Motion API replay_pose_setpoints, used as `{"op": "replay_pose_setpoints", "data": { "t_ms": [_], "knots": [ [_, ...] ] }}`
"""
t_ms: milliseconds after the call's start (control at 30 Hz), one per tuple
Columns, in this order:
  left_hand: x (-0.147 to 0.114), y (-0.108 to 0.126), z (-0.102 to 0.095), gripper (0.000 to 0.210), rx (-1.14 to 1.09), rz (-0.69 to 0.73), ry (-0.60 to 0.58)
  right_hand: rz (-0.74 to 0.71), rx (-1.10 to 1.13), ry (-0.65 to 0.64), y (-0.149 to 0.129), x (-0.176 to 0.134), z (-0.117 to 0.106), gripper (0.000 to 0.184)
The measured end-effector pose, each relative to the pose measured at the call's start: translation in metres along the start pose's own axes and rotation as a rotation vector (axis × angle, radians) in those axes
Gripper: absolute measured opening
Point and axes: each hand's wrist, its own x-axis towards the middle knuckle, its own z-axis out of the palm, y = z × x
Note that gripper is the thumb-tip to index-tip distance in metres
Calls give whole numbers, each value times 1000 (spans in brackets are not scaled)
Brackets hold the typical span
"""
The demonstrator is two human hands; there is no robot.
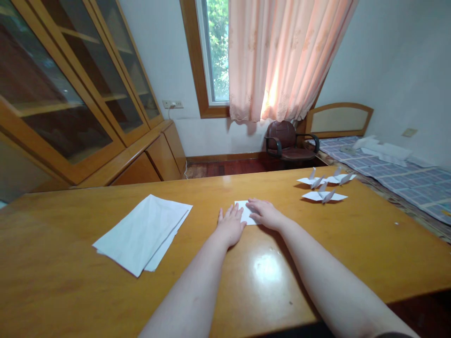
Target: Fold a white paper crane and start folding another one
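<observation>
A small white piece of paper (248, 217), seemingly folded, lies flat on the wooden table (218, 188) in front of me. My left hand (230, 226) rests on its left edge, fingers stretched and spread. From the right, my right hand (266, 214) lies on the paper's other side with its fingers extended. Both hands cover parts of the paper, so its full outline is hidden. To the right stand several white folded paper cranes (324, 196) with spread wings. A stack of white paper sheets (143, 232) lies at the left, the top one creased.
Glass-door cabinets (105, 89) line the left wall. Beyond the table are a dark red armchair (283, 141) and a pink curtain (275, 56) at the window. A bed (394, 164) with a checked cover adjoins the table's right side.
</observation>
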Motion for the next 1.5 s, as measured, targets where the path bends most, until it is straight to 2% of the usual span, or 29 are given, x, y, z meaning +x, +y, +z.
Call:
{"op": "replay_pose_setpoints", "data": {
  "t_ms": [133, 267, 367, 533, 800, 1067, 1167, 1267, 1367, 1500],
  "knots": [
    [5, -8, -3, 54, -27, -81, 54, 5, -88, -128, -4, 4, 12, 67],
    [10, -4, -1, 58, -37, -117, 124, 11, -105, -146, -1, 6, 13, 77],
    [11, -1, 1, 69, -43, -145, 131, 12, -101, -142, 1, 7, 13, 81],
    [11, -4, 1, 86, -62, -234, 128, 20, -96, -149, 1, 8, 13, 81],
    [8, -16, -5, 83, -132, -228, 82, 22, -83, -158, 0, 7, 12, 80],
    [4, -27, -15, 85, -204, -344, 78, 44, -68, -165, -4, 7, 8, 79],
    [4, -32, -19, 84, -230, -418, 118, 45, -63, -164, -3, 7, 9, 79],
    [5, -37, -21, 81, -250, -494, 217, 40, -64, -160, -1, 7, 10, 79],
    [7, -38, -20, 66, -263, -451, 261, 38, -68, -158, -1, 7, 11, 78],
    [8, -30, -15, 46, -244, -288, 202, 45, -73, -136, -2, 5, 11, 78]
  ]
}}
